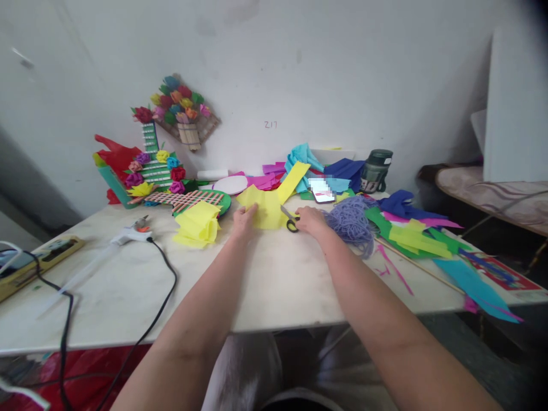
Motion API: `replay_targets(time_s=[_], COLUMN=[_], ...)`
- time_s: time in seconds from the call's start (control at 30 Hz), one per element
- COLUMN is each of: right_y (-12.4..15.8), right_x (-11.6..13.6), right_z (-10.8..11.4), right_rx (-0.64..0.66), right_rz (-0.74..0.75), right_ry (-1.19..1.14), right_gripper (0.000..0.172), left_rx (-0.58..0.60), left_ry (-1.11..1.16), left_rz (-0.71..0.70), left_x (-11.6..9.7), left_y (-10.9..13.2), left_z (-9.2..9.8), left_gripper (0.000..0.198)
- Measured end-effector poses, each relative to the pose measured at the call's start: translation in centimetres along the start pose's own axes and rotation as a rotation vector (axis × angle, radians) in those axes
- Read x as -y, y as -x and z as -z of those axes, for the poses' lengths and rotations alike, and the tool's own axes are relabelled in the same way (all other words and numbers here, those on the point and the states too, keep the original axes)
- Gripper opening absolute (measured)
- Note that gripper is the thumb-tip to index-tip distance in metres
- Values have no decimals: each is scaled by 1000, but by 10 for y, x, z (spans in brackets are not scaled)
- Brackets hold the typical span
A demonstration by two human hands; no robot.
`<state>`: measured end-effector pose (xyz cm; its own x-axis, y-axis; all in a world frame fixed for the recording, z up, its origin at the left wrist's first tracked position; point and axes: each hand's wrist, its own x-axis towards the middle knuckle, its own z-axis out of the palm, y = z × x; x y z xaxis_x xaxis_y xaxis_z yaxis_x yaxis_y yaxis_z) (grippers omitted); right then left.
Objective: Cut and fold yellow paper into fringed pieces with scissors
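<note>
Head view is showing both bare hands working just above the centre of the frame, on a pale white desk. The left hand is pinching the left edge of a crumpled yellow tissue-paper sheet, its fingers closing on the paper. The sheet is lying on the desk between the two hands, with one strip rising toward the upper right. The right hand is gripping black-handled metal scissors, its fingers wrapping around the handles. The blades are pointing up and left, touching the sheet's right edge, but I cannot tell how far they are parted.

A loose stack of yellow cut paper pieces is sitting near the left hand, further left. A tangle of lilac yarn is lying just beside the right hand. A white hot-glue gun with a black cord is resting at the left of the frame. A dark green lidded jar is standing by the wall, right of centre. A paper-flower decoration is leaning on the wall at upper left.
</note>
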<state>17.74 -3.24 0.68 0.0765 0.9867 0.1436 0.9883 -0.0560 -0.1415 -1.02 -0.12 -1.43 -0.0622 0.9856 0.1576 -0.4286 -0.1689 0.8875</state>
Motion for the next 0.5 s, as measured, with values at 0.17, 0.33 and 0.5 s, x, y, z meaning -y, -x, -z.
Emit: replay_targets(time_s=[0.17, 0.33, 0.5], right_y=[1, 4, 4], right_x=[4, 9, 10], right_z=[1, -3, -7], right_rx=[-30, -31, -40], right_rz=[38, 95, 136], right_ry=[32, 38, -30], right_gripper=[41, 43, 42], left_rx=[-47, -75, -114], left_ry=[15, 15, 34], left_rz=[9, -14, -43], left_x=[0, -2, 0], left_y=[0, 1, -3], left_z=[0, -1, 2], left_gripper=[31, 29, 24])
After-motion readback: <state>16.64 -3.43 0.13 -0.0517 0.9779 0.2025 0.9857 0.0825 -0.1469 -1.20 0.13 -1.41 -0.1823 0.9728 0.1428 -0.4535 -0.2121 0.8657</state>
